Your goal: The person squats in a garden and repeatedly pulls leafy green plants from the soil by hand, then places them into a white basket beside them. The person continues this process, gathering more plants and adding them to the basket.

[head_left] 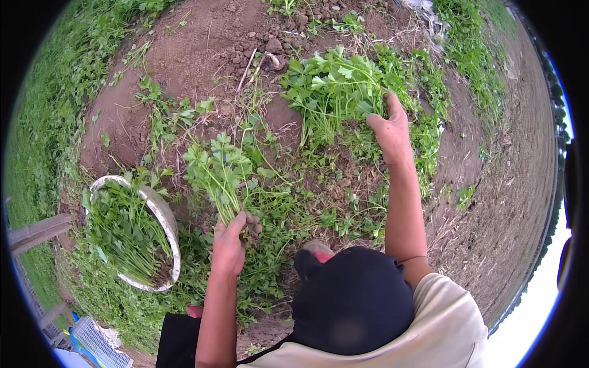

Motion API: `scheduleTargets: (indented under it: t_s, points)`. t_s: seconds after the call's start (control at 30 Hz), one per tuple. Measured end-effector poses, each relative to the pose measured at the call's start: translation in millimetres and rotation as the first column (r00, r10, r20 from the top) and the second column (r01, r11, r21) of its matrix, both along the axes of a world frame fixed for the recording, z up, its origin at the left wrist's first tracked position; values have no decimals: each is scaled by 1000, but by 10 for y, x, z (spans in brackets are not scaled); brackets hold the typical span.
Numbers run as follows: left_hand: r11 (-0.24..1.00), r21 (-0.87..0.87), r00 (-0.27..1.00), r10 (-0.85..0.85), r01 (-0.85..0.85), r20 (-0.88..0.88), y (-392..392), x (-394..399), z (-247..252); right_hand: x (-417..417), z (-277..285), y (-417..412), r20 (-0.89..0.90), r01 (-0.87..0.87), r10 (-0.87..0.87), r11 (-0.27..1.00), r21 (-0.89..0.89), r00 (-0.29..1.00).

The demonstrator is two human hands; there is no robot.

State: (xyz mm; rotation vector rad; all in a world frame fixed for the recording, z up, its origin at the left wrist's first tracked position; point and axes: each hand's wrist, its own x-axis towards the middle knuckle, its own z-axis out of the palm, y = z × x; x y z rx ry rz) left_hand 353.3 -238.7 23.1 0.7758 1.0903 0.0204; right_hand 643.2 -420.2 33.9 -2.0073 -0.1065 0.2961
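Note:
My left hand (pixel 230 244) grips the stem ends of a small bunch of leafy celery (pixel 220 175), its leaves pointing away from me. Soil-stained roots seem to show beside the fingers. At the upper right, my right hand (pixel 392 131) reaches into a larger heap of cut celery (pixel 333 92) on the ground. Its thumb and index finger are apart along the stems; the other fingers are hidden, so I cannot tell whether it grasps any. To the left of my left hand stands a tilted white bucket (pixel 171 225) packed with celery stalks (pixel 129 230), their root ends towards me.
Loose stalks and trimmed leaves (pixel 271 221) litter the soil between my hands. A wooden beam (pixel 41 232) juts in beyond the bucket. A plastic crate (pixel 103 345) lies at lower left. Dense green plants (pixel 50 138) grow along the left; ploughed soil (pixel 520 161) stretches right.

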Motion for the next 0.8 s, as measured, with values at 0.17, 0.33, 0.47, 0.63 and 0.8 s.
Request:
scheduleTargets:
  t_s: [0.17, 0.33, 0.47, 0.63, 0.8]
  points:
    - [998, -37, 998, 56, -55, 18, -91, 50, -183, 165, -147, -243, 427, 116, 119, 867, -485, 896]
    - [993, -36, 994, 110, -109, 30, -148, 17, -267, -510, -463, 238, 16, -406, 472, 776, -483, 882]
    - [985, -104, 984, 147, -137, 98, -254, 184, -195, -733, -1054, 398, -103, -480, 609, 498, -722, 786]
    - [939, -216, 955, 289, -268, 70, -199, 148, -57, -804, -567, 269, -226, -580, 540, 792, -192, 811]
    - [964, -257, 997, 46, -60, -62, -371, 325, -321, -1102, -806, -85, -567, -323, 372, 927, 190, 734]
